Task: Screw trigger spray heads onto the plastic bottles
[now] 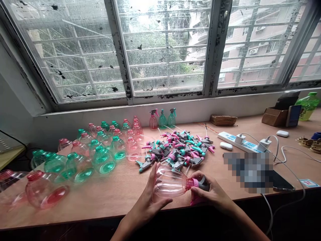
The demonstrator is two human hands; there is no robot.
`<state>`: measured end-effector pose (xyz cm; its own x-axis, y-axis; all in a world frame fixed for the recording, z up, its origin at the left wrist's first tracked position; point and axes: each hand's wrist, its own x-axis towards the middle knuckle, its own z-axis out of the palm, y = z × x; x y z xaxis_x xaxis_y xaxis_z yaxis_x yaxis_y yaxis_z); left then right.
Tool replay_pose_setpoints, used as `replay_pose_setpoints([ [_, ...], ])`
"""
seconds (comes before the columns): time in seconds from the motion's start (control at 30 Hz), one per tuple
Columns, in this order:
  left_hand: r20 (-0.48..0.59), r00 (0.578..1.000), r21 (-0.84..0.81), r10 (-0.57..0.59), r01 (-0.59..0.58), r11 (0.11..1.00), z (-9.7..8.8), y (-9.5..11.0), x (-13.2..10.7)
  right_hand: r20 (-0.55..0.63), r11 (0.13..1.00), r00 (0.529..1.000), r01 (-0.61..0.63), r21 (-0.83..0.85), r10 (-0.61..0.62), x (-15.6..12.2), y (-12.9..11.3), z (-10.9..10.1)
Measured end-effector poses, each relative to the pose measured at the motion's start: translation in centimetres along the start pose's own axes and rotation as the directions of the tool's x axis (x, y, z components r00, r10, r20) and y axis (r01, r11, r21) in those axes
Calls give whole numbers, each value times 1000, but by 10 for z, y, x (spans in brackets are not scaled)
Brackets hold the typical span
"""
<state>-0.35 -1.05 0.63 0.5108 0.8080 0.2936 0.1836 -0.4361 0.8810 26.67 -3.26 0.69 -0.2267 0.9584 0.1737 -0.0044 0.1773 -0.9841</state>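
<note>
A clear pink spray bottle (170,182) lies on its side between my hands at the table's front edge, its neck to the right. My left hand (153,195) is curved round the base, thumb below and fingers behind. My right hand (209,190) grips the grey and pink spray head (198,183), which sits at the bottle's neck; whether it is screwed tight I cannot tell. Just beyond the bottle is a heap of loose spray heads (179,150) in grey, pink and teal.
Several green bottles (104,162) and pink bottles (40,190) without heads stand on the left. Three bottles with heads (162,118) stand by the wall. A power strip (240,142), cables and a phone (281,180) lie right; a cardboard box (274,115) is behind.
</note>
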Motion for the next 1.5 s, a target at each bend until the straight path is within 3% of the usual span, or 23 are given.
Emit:
replay_pose_setpoints([
  [0.17, 6, 999, -51, -36, 37, 998, 1, 11, 1, 10, 1000, 1000, 12, 24, -12, 0, 1, 0],
  [0.43, -1, 1000, -33, 24, -24, 999, 1, -4, 1, 12, 998, 1000, 10, 56, -11, 0, 2, 0],
  [0.7, 10, 999, -61, -31, 32, 998, 1, 10, 0, 12, 998, 1000, 22, 53, -23, 1, 2, -1],
  [0.93, 5, 1000, -70, 26, -25, 997, 2, -3, 1, 9, 999, 1000, 21, 44, -22, 1, 5, -1],
  [1.2, 32, 999, -69, -18, 20, 997, -1, 2, 0, -4, 999, 1000, 22, 45, -22, 1, 5, -1],
  [1.5, -4, 1000, -51, 21, -21, 998, 1, -8, 1, 15, 998, 1000, 24, 51, -24, -1, 3, 0],
])
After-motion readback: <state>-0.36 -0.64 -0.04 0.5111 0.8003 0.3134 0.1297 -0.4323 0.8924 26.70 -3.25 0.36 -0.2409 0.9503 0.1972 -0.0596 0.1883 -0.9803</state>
